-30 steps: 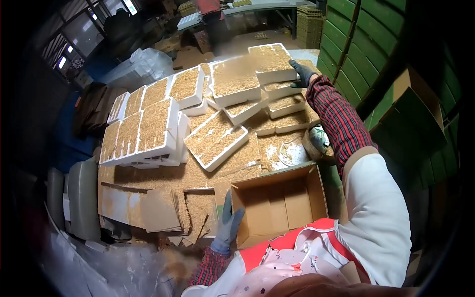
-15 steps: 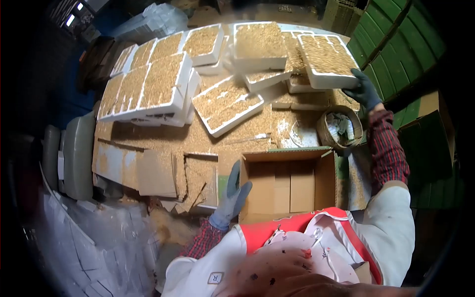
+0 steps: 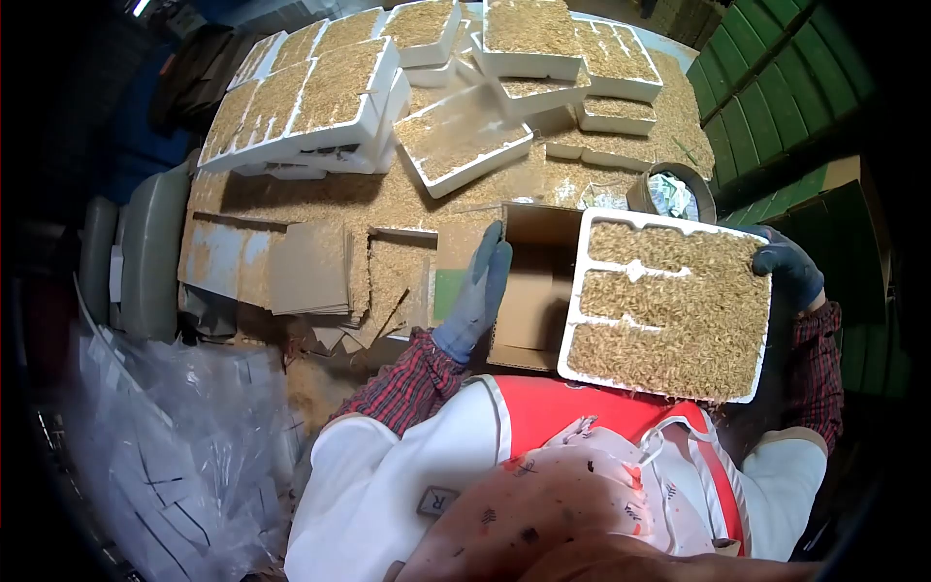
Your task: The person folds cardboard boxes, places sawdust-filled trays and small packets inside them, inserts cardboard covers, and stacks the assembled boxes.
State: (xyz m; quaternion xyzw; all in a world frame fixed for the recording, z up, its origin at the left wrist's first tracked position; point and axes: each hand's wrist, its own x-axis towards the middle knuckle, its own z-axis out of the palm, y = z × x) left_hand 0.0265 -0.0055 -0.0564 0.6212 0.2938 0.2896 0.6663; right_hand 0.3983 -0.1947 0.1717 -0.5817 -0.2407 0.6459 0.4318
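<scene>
My right hand [image 3: 790, 269], in a dark glove, grips the right edge of a white foam tray [image 3: 669, 310] filled with tan husk-like shavings. The tray is held over the right part of an open cardboard box [image 3: 531, 291] and hides much of it. At the box's left side is my left hand [image 3: 475, 301], gloved in grey-blue, with its fingers stretched upward along the flap and no object in it. What lies under the tray inside the box is hidden.
Several similar filled foam trays [image 3: 335, 92] are stacked across the shavings-covered table. A round tub [image 3: 669, 191] stands behind the held tray. Flat cardboard pieces [image 3: 310, 269] lie left, near plastic sheeting [image 3: 184, 456]. Green boxes [image 3: 776, 97] are piled on the right.
My right hand has brought the foam tray from the back right stack toward me and over the box. My left hand stays by the box's left side. The camera view has shifted.
</scene>
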